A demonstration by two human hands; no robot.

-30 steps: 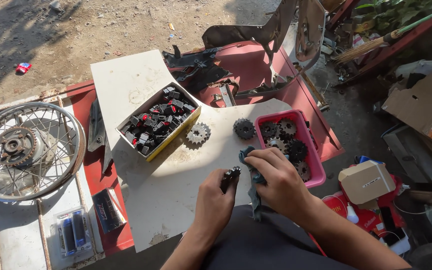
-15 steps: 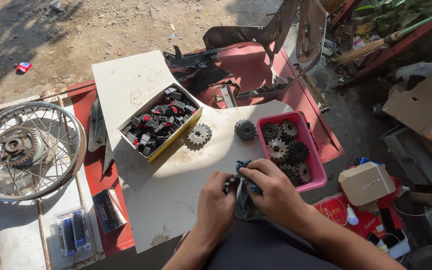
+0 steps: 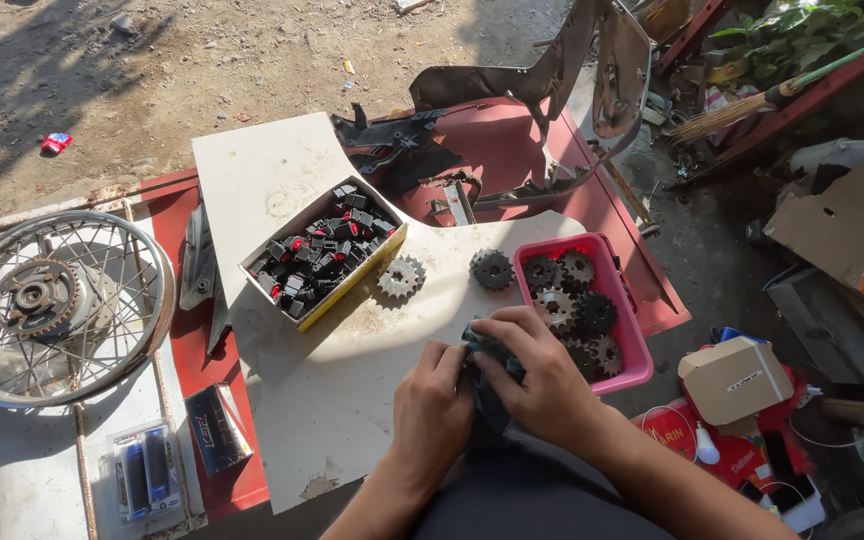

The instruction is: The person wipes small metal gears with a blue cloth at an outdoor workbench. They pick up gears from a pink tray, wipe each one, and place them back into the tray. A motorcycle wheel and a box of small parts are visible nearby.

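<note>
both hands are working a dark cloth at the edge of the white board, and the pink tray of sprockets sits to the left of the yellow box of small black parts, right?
Not quite. In the head view the pink plastic tray of metal sprockets sits to the right of the yellow box of small black parts, not the left. The rest holds: the left hand and right hand work a dark blue cloth at the white board edge.

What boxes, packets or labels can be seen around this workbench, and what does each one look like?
Yellow box: open, on the white board, full of small black and red parts.
Black packet: flat, bottom left on the red surface.
Blister pack: clear, two blue pieces, beside the black packet.
Small carton: brown with a white label, right of the pink tray.
Large cardboard: brown, far right.
</note>
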